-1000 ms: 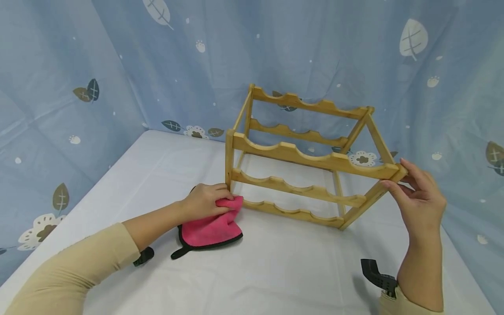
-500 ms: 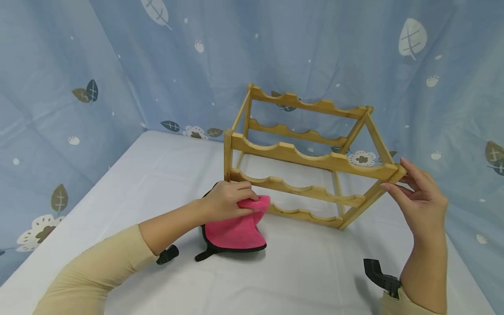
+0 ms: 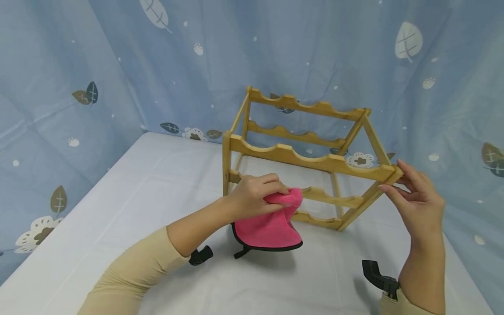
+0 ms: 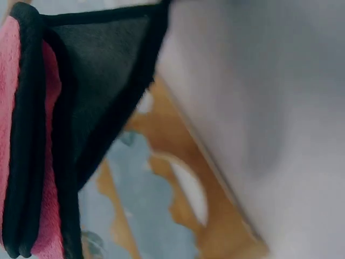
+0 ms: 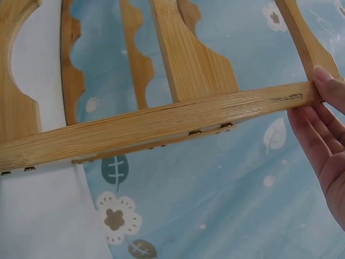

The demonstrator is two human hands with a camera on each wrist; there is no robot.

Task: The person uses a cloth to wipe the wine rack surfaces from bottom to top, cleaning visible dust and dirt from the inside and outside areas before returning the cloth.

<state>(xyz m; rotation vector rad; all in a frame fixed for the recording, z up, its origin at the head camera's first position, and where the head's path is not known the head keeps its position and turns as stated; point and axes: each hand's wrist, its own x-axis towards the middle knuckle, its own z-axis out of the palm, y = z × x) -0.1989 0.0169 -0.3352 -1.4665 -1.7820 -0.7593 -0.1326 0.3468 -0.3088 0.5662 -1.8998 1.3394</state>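
A wooden wine rack [image 3: 293, 156] with scalloped rails stands on the white surface in the head view. My left hand [image 3: 257, 197] grips a pink cloth [image 3: 271, 229] with black edging, in front of the rack's lower rails, hiding part of them. In the left wrist view the folded cloth [image 4: 51, 162] shows its dark grey side, and the hand itself is out of sight. With thumb and fingers, my right hand [image 3: 419, 205] pinches the rack's upper front right corner. The right wrist view shows that hand [image 5: 329, 129] at the end of a wooden post [image 5: 161, 118].
A white cloth-covered table [image 3: 165, 175] lies under everything. Blue patterned curtains [image 3: 315, 52] hang behind and on both sides. Black camera mounts stick out at both wrists, the right mount [image 3: 379, 278] beside the sleeve.
My left hand has moved right along the rack's front with the pink cloth, whose lower edge now hangs above the table. The right hand keeps its hold on the corner.
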